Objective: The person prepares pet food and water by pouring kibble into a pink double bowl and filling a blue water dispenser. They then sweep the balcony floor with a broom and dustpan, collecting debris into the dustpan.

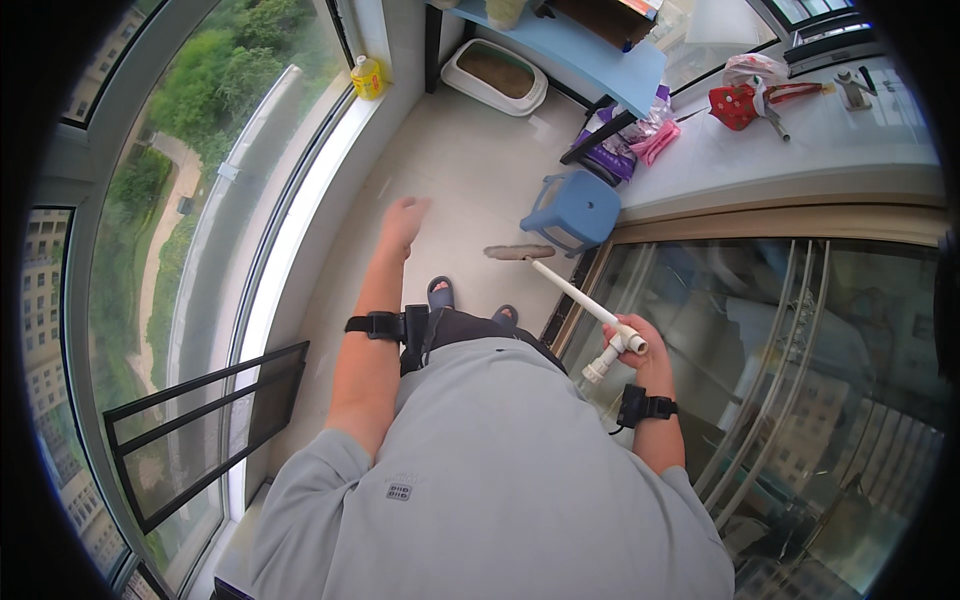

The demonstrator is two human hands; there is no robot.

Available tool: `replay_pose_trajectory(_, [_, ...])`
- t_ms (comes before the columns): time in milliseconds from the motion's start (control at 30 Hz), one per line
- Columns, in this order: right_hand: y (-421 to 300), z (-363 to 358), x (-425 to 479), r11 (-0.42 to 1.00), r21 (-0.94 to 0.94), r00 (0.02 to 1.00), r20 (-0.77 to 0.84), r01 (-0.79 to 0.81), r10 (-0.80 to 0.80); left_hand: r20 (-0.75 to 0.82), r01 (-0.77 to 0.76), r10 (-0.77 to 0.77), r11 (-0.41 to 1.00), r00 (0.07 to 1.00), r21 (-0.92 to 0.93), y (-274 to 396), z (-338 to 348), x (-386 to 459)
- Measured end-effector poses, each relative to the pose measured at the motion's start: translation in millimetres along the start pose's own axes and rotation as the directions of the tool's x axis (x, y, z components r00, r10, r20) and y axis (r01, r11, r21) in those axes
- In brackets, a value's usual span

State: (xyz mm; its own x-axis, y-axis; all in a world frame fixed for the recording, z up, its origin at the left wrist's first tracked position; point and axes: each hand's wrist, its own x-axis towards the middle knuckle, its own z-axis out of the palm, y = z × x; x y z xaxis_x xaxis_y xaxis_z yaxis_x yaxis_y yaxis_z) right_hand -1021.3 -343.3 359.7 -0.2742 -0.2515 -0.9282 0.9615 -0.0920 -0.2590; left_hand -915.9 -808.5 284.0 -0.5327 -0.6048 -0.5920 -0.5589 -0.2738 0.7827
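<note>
My right hand [645, 345] grips a white plastic pipe [574, 292] close to its tee fitting [624, 339]. The pipe slants away from me over the floor, and at its far end sits a long brownish-grey head [519, 253], too blurred to name. My left hand [405, 221] is held out over the floor near the window side, loosely curled and slightly blurred, with nothing seen in it. Beyond the pipe's far end stands a blue plastic stool [574, 206].
A litter tray [495, 77] lies under a light-blue table [570, 45]. Purple bags [609, 146] lean by its leg. A yellow bottle [367, 77] stands on the window sill. To my left is a black-framed panel [210, 435]; to my right, a glass sliding door [705, 322].
</note>
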Motion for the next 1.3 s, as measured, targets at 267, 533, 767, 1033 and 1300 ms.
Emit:
replay_pose_trajectory(267, [-7, 72, 77, 0.973, -0.23, 1.0, -0.023, 0.005, -0.01, -0.103, 0.051, -0.056, 0.997, 0.993, -0.049, -18, -58, 1])
replay_pose_trajectory(533, [-64, 152, 175, 0.806, -0.579, 0.981, -0.054, 0.121, -0.186, -0.281, 0.032, -0.083, 0.983, 0.956, -0.179, -23, -118, -26])
replay_pose_trajectory(767, [-116, 210, 232, 0.516, -0.824, 0.963, 0.122, 0.233, -0.24, -0.484, 0.018, -0.17, 0.953, 0.858, -0.303, -53, -153, -48])
replay_pose_trajectory(1033, [-183, 291, 363, 0.259, -0.898, 0.934, 0.338, 0.357, -0.114, -0.62, 0.127, -0.387, 0.898, 0.683, -0.421, -60, -135, -67])
replay_pose_trajectory(1300, [-197, 408, 455, -0.1, -0.777, 0.783, 0.617, 0.622, 0.079, -0.634, 0.144, -0.573, 0.79, 0.52, -0.596, -74, -104, -96])
